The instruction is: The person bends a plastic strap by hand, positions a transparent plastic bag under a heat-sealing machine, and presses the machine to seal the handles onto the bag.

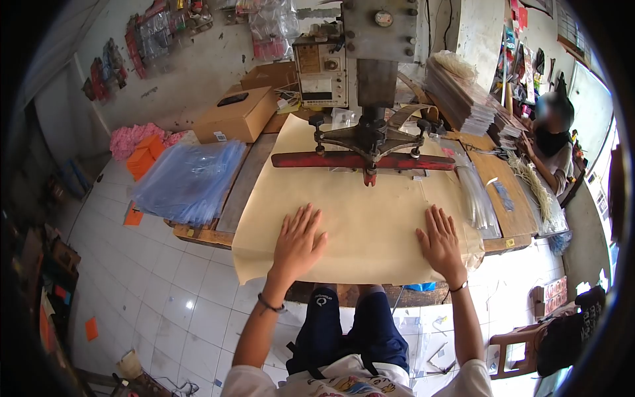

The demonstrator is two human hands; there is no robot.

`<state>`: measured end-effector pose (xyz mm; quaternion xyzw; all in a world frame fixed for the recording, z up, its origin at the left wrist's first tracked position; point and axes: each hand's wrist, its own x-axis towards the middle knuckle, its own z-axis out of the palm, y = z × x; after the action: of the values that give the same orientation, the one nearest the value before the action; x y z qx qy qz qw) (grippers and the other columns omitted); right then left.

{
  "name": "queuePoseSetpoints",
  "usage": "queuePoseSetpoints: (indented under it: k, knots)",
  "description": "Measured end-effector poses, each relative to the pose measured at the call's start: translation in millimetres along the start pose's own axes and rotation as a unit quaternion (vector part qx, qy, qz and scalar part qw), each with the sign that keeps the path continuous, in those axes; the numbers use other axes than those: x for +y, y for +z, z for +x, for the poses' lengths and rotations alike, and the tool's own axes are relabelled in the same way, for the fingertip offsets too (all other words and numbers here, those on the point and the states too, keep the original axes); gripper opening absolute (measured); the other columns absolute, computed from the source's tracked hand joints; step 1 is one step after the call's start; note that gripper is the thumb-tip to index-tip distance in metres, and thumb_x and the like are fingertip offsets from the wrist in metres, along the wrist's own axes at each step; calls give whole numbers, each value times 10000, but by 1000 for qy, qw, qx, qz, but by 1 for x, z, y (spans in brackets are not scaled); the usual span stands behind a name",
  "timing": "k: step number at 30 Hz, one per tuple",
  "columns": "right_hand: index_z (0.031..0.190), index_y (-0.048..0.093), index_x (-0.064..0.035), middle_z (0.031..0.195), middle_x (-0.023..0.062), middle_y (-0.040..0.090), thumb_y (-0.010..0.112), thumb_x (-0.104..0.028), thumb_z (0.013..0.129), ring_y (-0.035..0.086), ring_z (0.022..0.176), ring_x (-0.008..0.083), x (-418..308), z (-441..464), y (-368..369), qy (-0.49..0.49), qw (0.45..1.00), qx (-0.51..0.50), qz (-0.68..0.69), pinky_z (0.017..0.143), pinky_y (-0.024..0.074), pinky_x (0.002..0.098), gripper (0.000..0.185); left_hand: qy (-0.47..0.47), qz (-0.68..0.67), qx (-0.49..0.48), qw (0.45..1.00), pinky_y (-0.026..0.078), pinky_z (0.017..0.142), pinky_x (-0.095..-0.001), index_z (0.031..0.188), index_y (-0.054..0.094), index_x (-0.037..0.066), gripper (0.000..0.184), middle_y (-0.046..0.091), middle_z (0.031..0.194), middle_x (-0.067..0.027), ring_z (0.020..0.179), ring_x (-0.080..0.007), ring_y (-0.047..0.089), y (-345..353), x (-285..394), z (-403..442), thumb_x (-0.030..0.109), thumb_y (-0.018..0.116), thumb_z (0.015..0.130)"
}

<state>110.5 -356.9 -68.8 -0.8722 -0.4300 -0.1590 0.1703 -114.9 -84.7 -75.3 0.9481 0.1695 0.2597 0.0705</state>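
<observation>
A large sheet of tan paper [357, 231] covers the middle of the work table and hangs a little over its front edge. My left hand [299, 241] lies flat on the left part of the sheet, fingers stretched out. On the right part, my right hand [440, 241] rests palm down in the same way, holding nothing. Beyond both hands, a press head with a red bar [324, 160] spans the sheet. Whether the bar touches the paper I cannot tell.
Clear blue plastic sheets [192, 178] lie at the left, before a cardboard box [237, 114] with a phone on it. Plastic strips [475, 192] lie at the right. Stacked sheets [460, 96] and a control box [322, 73] stand behind. Another person [554, 142] sits at the far right.
</observation>
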Motion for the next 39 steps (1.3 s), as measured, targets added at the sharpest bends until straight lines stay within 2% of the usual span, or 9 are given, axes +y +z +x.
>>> queuePoseSetpoints:
  k: [4,9,15,18,23,27,30,31,39]
  knots:
    - [1380,555,16,1468,222,521,492,-308,1020,434,1413,369,-18,-18,0,29,998,59,-7,1203,268,514,489,-38,-23,73,996,238,1204,-520,1404,562,67,454,479,1530,-144,1416,-321,440,5,11,-39,261,528,994]
    - [1299,631,-11,1401,174,595,535,-212,973,500,1355,340,-35,-31,6,67,989,133,4,1172,299,496,395,-33,-54,173,983,245,1165,-567,1326,622,72,420,567,1435,-109,1361,-363,453,31,11,-66,184,496,941]
    - [1126,726,-58,1219,47,705,554,-133,924,601,1178,266,-45,-35,19,77,971,222,35,1048,355,438,275,-44,-25,233,971,229,1153,-568,1265,645,85,402,594,1389,-108,1327,-348,466,54,9,-62,231,445,948]
    - [1054,750,-79,1140,22,731,550,-151,922,627,1101,256,-43,-35,24,75,967,240,47,1010,363,413,249,-19,12,274,961,225,1150,-565,1234,652,95,401,602,1371,-106,1309,-337,467,71,-2,-65,266,405,969]
    - [928,766,-78,999,33,748,489,-221,967,613,953,238,-35,-38,39,44,956,286,42,983,364,390,314,32,81,351,932,234,1136,-564,1152,651,110,406,616,1312,-112,1254,-315,469,95,-19,-61,308,337,987]
    - [861,766,-91,926,22,747,477,-257,967,593,884,216,-27,-39,52,27,946,321,27,948,364,382,349,44,97,392,914,211,1149,-574,1165,634,125,423,607,1300,-112,1269,-309,455,108,-25,-59,325,302,996]
    - [834,763,-103,898,15,745,474,-257,966,589,865,209,-25,-40,55,20,944,330,23,941,362,385,352,51,98,415,903,203,1157,-579,1174,626,128,427,598,1303,-111,1274,-311,447,113,-28,-58,326,287,1006]
    - [828,762,-106,894,15,744,472,-256,965,588,864,208,-25,-40,56,20,944,329,24,944,360,387,354,40,92,417,903,188,1182,-540,1147,626,156,408,599,1317,-77,1295,-291,441,110,-25,-55,348,293,1008]
    - [816,761,-117,889,9,741,467,-270,972,587,860,208,-24,-40,58,15,939,341,28,956,349,397,366,36,96,403,909,184,1180,-552,1183,628,157,417,595,1326,-82,1303,-300,441,109,-26,-59,347,299,1009]
